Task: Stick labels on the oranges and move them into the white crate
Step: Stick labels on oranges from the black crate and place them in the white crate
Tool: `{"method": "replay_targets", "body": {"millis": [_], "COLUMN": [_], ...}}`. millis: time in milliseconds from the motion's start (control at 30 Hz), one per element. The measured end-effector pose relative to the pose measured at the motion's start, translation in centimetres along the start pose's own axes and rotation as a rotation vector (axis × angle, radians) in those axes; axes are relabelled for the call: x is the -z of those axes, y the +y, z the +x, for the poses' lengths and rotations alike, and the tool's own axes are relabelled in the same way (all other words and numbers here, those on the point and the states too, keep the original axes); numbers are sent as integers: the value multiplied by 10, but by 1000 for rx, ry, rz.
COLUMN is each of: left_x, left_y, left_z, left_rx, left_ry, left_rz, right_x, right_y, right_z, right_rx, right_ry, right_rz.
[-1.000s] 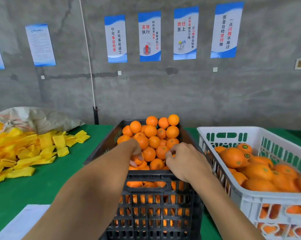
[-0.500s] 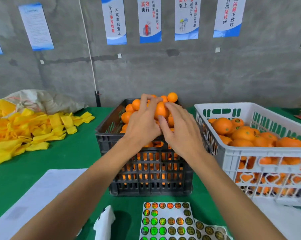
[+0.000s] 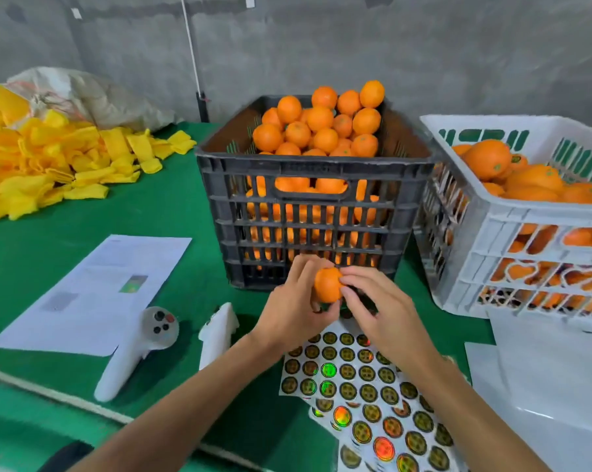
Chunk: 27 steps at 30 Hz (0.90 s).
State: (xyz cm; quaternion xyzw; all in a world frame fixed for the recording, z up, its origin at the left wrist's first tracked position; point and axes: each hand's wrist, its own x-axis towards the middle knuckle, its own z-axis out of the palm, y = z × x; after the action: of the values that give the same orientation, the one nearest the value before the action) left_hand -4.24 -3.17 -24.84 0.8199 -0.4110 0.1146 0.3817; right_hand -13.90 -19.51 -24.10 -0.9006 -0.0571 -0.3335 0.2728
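We had a green felt-like table point(image 3: 49, 240) pushed up against a rough grey concrete wall point(image 3: 424, 56), and the black crate point(image 3: 308, 212) sat dead centre on it, heaped with oranges point(image 3: 322, 131) well above its rim. Just right of the black crate stood the white crate point(image 3: 526, 250), nearly touching it, already holding labelled oranges. Open green cloth ran left of the black crate and in front of it, up to the table's near edge.

In front of the black crate our left hand point(image 3: 291, 311) was wrapped around one orange point(image 3: 327, 284), fingers curled behind it, while our right hand point(image 3: 379, 311) had its fingertips pinched against the fruit's right side. Couldn't tell if a sticker was under those fingers.

Under our wrists lay the label sheets point(image 3: 366, 386), rows of round shiny stickers. Left of the black crate: a printed paper point(image 3: 93, 287), a white controller point(image 3: 138, 349) on its corner, and a second white controller point(image 3: 218, 328) beside it. Further left, a big pile of yellow foam sleeves point(image 3: 49, 165) and a grey sack point(image 3: 83, 93) behind them. A white sheet point(image 3: 543, 386) lay below the white crate.
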Motion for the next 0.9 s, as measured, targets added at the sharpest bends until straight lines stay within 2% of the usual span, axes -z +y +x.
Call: {"method": "replay_targets", "body": {"millis": [133, 233, 400, 467, 600, 800, 900], "left_x": [-15, -20, -20, -17, -17, -18, -18], "left_y": [-9, -12, -15, -14, -17, -16, -17], "left_z": [-4, -7, -13, -17, -20, -20, -21], "left_rx": [89, 96, 159, 227, 335, 353, 360], "left_ry": [-6, 16, 87, 116, 140, 138, 118], "left_rz": [-38, -47, -165, -274, -345, -327, -327], "right_x": [-8, -7, -13, -15, -18, -16, -16], "right_y": [5, 8, 15, 16, 15, 15, 16], "right_z": [-2, -5, -12, -8, 0, 1, 0], "right_rx": [-118, -159, -173, -193, -239, -278, -216], "right_ry": [-75, -138, -477, -532, -553, -497, -510], "right_rz": [40, -76, -328, -366, -389, -249, -206]}}
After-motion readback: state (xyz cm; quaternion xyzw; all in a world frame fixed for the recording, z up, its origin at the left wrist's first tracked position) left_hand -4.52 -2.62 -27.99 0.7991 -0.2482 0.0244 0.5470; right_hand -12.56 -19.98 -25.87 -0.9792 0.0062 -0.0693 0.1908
